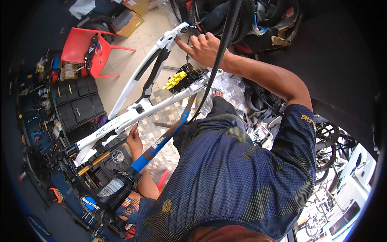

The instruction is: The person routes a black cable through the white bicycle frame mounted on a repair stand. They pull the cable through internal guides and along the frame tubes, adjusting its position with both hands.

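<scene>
A white full-suspension bicycle frame [133, 109] lies slantwise before me, with its rear end at the top. My right hand [203, 49] is at that rear end [171, 34], one finger stretched against it and the others curled. Whether those fingers enclose a small part cannot be made out. Below the frame's middle, my left hand [134, 142] has its fingers pressed together, and a small dark tip shows at them. What it holds is hidden. Yellow pieces [175, 80] and a black part [194, 76] sit between the frame's arms.
A blue repair stand [151, 151] with a black clamp head [107, 197] crosses under the frame. A dark strap [217, 64] hangs down past my right arm. A red chair [90, 50] stands upper left, a tool-covered bench [38, 117] left, tyres [217, 18] at top, clear plastic wrap [227, 86] on the floor.
</scene>
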